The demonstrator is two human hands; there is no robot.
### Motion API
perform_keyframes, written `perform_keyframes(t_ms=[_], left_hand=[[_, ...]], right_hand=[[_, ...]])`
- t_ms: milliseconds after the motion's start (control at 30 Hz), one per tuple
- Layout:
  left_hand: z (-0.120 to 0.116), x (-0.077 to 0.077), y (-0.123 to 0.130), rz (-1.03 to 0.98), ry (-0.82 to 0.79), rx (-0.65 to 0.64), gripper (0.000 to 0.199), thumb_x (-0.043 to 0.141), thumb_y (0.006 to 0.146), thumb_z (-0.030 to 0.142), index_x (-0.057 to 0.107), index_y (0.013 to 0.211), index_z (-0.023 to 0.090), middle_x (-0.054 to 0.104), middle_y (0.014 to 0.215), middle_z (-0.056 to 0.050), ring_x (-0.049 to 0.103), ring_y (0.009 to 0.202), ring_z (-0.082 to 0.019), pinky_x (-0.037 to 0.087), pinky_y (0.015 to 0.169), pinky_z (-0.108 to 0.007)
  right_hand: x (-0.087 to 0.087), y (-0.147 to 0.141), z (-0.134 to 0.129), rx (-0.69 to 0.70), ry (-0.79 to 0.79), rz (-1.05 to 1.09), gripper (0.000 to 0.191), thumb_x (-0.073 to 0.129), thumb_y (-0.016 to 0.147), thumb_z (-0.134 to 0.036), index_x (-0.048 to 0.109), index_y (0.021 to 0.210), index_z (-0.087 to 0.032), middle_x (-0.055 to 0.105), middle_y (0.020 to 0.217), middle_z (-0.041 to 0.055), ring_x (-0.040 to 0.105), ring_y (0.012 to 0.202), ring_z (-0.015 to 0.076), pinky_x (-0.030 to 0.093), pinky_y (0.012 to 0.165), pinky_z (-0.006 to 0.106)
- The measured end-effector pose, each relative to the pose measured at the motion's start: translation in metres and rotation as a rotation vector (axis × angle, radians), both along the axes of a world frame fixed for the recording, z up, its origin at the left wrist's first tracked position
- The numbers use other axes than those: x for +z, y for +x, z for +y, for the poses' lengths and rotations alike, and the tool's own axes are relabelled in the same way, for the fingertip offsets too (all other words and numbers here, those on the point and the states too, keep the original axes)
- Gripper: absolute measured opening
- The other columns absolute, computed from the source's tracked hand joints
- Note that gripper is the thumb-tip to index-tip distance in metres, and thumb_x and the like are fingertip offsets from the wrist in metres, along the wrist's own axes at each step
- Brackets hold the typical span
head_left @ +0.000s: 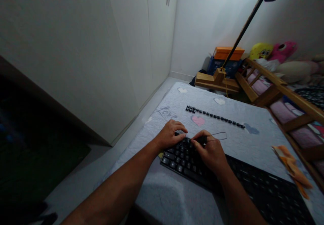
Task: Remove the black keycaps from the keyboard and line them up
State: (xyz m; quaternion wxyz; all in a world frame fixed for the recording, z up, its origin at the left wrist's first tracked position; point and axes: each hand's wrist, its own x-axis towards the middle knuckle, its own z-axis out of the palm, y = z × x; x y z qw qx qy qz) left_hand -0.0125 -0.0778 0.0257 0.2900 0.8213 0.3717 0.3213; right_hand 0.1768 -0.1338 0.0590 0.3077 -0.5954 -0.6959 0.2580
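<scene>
A black keyboard [268,181] lies slanted across the quilted cloth, its near left corner toward the middle of the view. My left hand [173,133] rests on its upper left keys, fingers bent and apart, with nothing seen in them. In my right hand [210,149] is a small tool with a dark handle and a thin wire loop [221,136]; the loop points away to the right. The thumb and fingertips of that hand are at the keys beside my left hand. Beyond the keyboard, small black keycaps [215,116] form a long row, with a few more doubled at its left end.
An orange cloth [293,171] lies at the right edge of the quilted surface [157,191]. A tall white cabinet [131,49] stands on the left. Behind are a wooden stand [217,78] with a dark pole, boxes, and a wooden rail with plush toys.
</scene>
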Motion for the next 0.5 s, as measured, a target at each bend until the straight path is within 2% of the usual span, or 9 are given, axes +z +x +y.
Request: perform_keyframes(t_ms=[133,300,500], left_hand=[[-0.0037,0.0074,0.0005,0.004,-0.017,-0.100,0.021,0.068,0.079,0.028,0.070,0.099,0.022,0.068,0.106,-0.003,0.054,0.107,-0.020,0.033,0.100,-0.035],[-0.0037,0.0071,0.0025,0.052,-0.056,-0.081,0.017,0.070,0.077,0.027,0.072,0.094,0.023,0.070,0.101,-0.003,0.054,0.105,-0.021,0.034,0.098,-0.036],[-0.0020,0.0033,0.0027,-0.005,-0.048,-0.065,0.015,0.072,0.076,0.026,0.073,0.091,0.022,0.071,0.095,-0.003,0.057,0.099,-0.019,0.036,0.096,-0.034]], right_hand=[[-0.0008,0.0010,0.0002,-0.026,0.029,0.006,0.011,0.058,0.081,-0.031,0.060,0.078,-0.021,0.068,0.071,0.0024,0.063,0.064,0.0172,0.048,0.062,0.028],[-0.0014,-0.0007,0.0002,-0.037,0.030,0.014,0.011,0.058,0.081,-0.031,0.059,0.078,-0.020,0.068,0.071,0.0023,0.064,0.065,0.0172,0.048,0.063,0.028],[-0.0025,-0.0019,-0.0018,-0.053,0.047,0.047,0.010,0.057,0.080,-0.030,0.059,0.076,-0.020,0.065,0.069,0.0013,0.061,0.063,0.0163,0.046,0.063,0.027]])
